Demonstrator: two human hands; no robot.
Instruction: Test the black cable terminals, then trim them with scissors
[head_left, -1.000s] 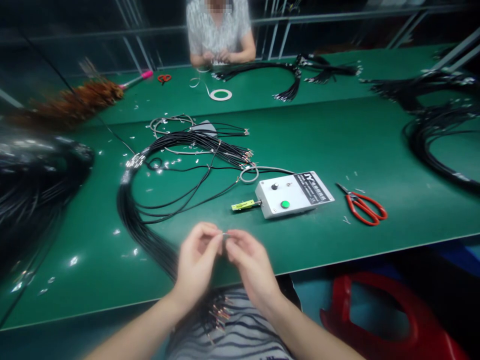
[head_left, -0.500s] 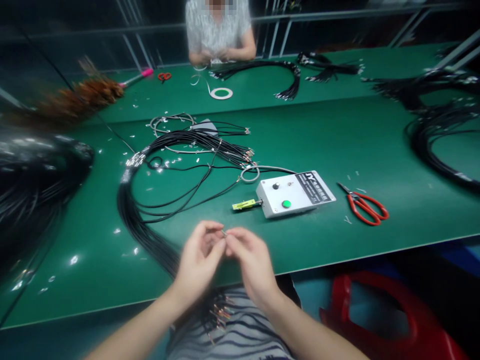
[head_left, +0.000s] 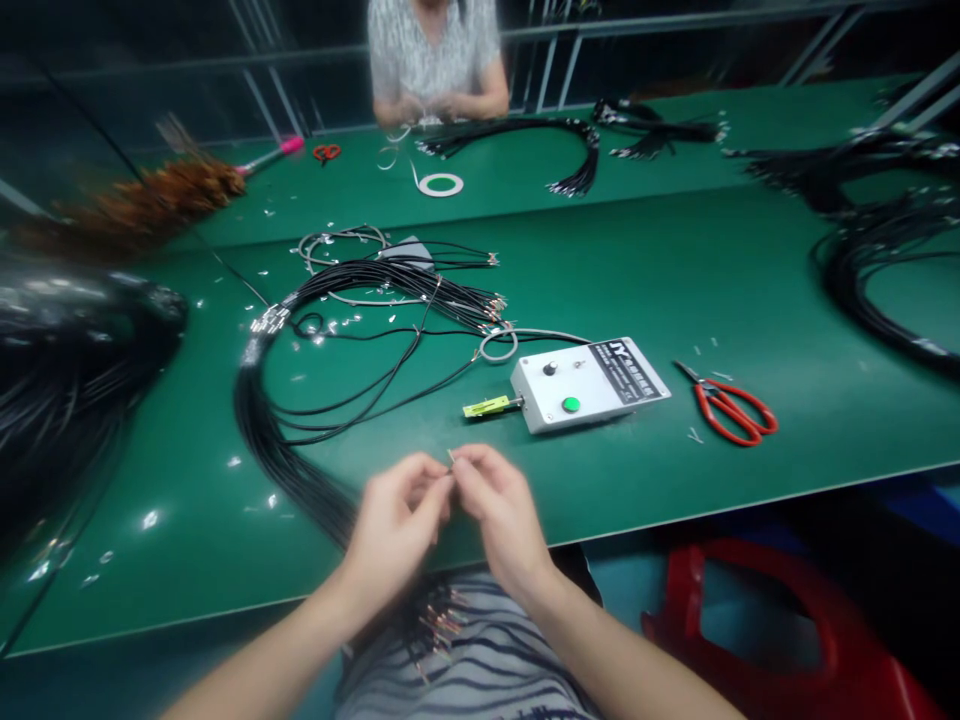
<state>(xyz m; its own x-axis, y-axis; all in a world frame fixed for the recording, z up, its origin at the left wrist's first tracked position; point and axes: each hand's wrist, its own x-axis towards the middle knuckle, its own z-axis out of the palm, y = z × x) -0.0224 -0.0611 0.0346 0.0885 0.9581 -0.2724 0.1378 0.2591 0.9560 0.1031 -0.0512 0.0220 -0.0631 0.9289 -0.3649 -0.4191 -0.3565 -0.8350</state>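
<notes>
Your right hand point(head_left: 504, 505): thumb and forefinger pinched on a thin strand point(head_left: 451, 456), tip upward. Your left hand point(head_left: 397, 515): thumb and forefinger closed at its lower end; other fingers curled. Forearms converging, hands above the green table's point(head_left: 637, 475) near edge. Leftward: black cable bundle point(head_left: 253, 395). Beyond: white box point(head_left: 540, 390).

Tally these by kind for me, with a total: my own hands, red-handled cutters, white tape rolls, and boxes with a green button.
Hands, your left hand and right hand: 2
Red-handled cutters: 2
White tape roll: 1
Box with a green button: 1
Total: 6
</notes>
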